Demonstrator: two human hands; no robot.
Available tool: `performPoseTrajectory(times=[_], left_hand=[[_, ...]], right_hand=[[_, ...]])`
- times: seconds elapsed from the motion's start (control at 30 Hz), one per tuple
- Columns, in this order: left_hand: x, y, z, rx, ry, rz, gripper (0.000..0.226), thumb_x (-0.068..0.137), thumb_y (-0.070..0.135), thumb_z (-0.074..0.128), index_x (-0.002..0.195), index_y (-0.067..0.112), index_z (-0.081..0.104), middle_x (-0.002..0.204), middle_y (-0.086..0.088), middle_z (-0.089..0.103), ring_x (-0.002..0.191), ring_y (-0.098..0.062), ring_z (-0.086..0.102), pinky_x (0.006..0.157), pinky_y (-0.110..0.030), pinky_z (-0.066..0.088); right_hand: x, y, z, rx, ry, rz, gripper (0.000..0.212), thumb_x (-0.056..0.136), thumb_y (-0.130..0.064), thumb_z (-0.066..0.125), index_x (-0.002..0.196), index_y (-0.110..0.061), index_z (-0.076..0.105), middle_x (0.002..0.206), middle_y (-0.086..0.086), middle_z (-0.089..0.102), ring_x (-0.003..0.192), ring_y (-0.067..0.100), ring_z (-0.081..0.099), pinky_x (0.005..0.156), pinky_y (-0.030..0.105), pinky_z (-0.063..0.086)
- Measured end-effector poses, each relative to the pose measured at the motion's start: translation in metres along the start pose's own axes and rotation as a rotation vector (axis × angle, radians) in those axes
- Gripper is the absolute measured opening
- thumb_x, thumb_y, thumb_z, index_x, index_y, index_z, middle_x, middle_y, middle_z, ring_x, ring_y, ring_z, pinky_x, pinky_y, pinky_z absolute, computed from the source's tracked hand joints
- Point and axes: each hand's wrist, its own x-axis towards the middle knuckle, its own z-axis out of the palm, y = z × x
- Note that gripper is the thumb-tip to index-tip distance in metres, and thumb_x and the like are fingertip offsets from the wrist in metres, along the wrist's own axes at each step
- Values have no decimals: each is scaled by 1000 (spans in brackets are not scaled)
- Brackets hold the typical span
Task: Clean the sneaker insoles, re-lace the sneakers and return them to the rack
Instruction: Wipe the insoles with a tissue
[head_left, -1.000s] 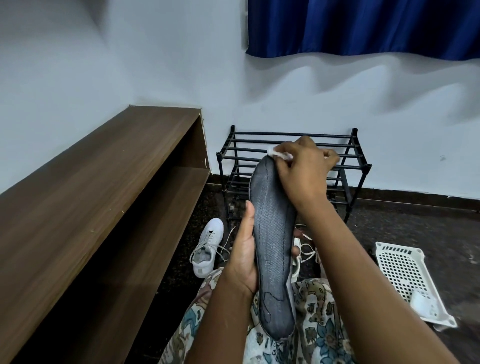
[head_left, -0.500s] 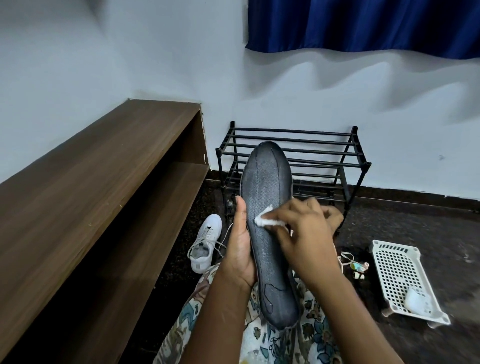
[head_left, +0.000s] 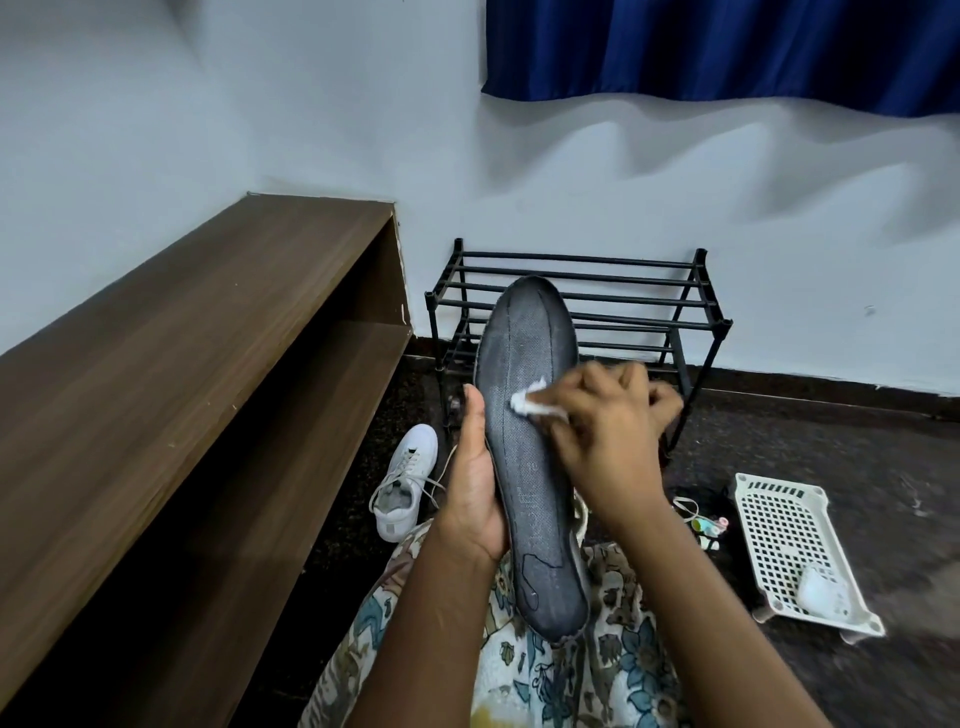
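A dark grey insole (head_left: 530, 364) stands upright in front of me, toe end up. My left hand (head_left: 475, 483) grips it along its left edge near the middle. My right hand (head_left: 605, 436) pinches a small white wipe (head_left: 527, 402) and presses it on the insole's middle. A white sneaker (head_left: 402, 486) with loose laces lies on the dark floor to the left of my hands. Behind the insole stands a black metal rack (head_left: 618, 301) with bare bars, against the wall. A second sneaker is mostly hidden behind my right arm.
A long brown wooden shelf unit (head_left: 182, 364) runs along the left wall. A white perforated plastic tray (head_left: 789, 540) with a white object in it lies on the floor at right. Small items and a lace (head_left: 701, 522) lie beside it. Floral fabric covers my lap.
My right hand slid the wipe from the insole's toe end down to its middle, and it has since shifted slightly. My left hand has kept the same grip.
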Motion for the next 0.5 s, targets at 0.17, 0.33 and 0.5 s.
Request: performPoseTrajectory(times=[0.17,0.33,0.5], left_hand=[[-1,2,1,10,15,11,79,85,69,29,120,7,63,123,-17,63,109,-28,63,89,-46,53],[-1,5,-5,20,2,12,89,79,74,39,132,5,52,128,-20,56,115,-31,57,104,-44,38],[0,8,-12,49,-2,90,90,84,74,27,138,3,43,112,-11,60,91,-20,64,85,-36,54]], right_hand=[[39,5,5,-78,-13,141,14,79,-30,72,92,-35,73,90,-8,65,99,26,49,77,34,15],[-15,-15,0,94,-112,-90,17,78,-28,66,94,-34,70,86,-13,63,87,20,51,81,42,25],[-72,-13,-12,334,-213,-34,23,81,-30,63,101,-38,66,89,-25,59,92,8,46,77,36,39]])
